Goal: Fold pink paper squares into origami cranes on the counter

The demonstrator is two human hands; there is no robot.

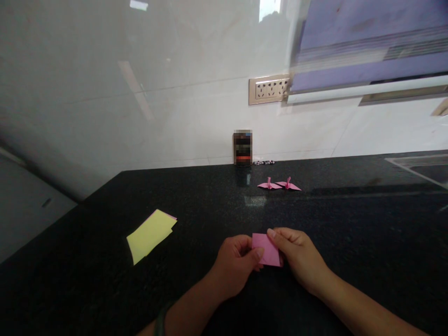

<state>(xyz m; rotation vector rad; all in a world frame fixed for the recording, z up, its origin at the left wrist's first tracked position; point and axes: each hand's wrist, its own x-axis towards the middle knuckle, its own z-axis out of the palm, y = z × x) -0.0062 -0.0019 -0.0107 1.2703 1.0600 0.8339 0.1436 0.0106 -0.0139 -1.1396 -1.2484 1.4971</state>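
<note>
A small pink square of folded paper (268,248) is held between my two hands, above the near part of the dark counter. My left hand (236,262) pinches its left side, thumb on top and fingers partly hidden underneath. At the upper right edge my right hand (293,249) grips the paper, its thumb on the corner and other fingers behind. Beyond my hands, two pink paper cranes (269,184) stand side by side, wings spread. To the left lies a loose stack of yellow paper sheets (151,235), with a pink edge showing beneath.
A phone-like dark upright object (242,149), its front blurred out, leans at the wall beside a black-and-white beaded strand (263,163). The dark speckled counter (203,200) meets a pale tiled wall with a socket panel (269,89). A framed recess (420,165) lies at right.
</note>
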